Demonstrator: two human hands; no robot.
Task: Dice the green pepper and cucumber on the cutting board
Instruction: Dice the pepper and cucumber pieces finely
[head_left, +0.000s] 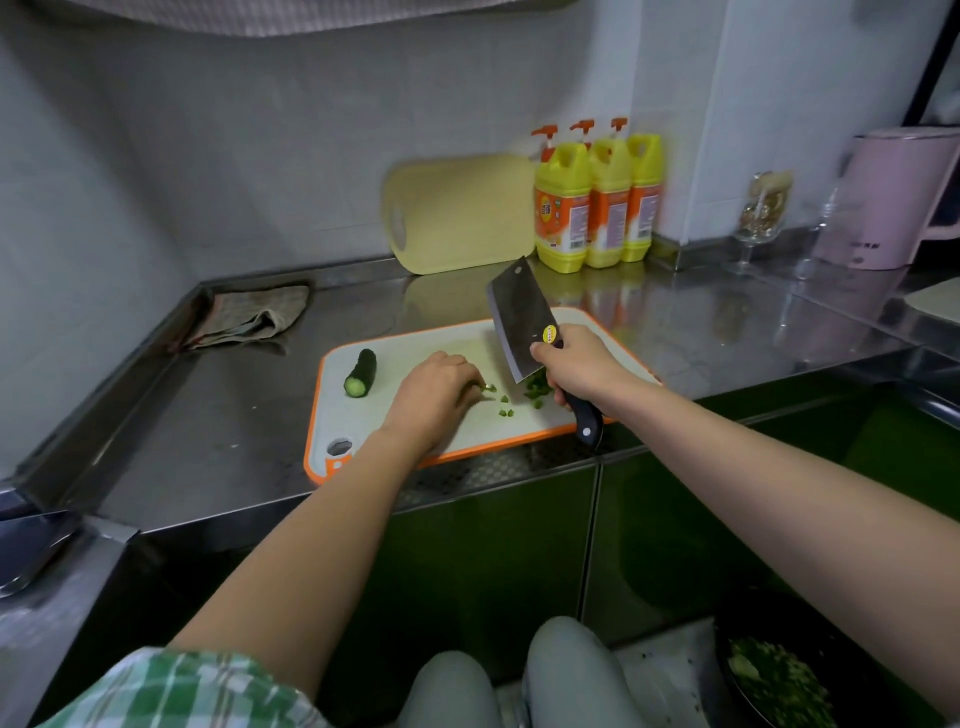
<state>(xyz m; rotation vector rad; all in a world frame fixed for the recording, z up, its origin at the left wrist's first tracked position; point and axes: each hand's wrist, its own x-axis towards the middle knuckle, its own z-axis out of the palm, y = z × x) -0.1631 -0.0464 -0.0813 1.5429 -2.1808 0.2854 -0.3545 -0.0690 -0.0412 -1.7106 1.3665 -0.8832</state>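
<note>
On the steel counter (234, 415) under grey tiles, my right hand (576, 371) grips the cleaver (522, 325) over the cutting board (415, 358), my left hand (436, 395) curls onto green pepper bits (535, 392), cucumber (360, 373) lying further left.

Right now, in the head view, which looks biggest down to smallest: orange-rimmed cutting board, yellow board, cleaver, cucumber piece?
1. orange-rimmed cutting board
2. yellow board, though it stands farther back
3. cleaver
4. cucumber piece

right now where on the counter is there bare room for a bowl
Bare counter left of the board, in front of the rag. More right of it, in front of the bottles. Crowded: the board's right half, with left hand, right hand, cleaver, pepper bits.
</note>
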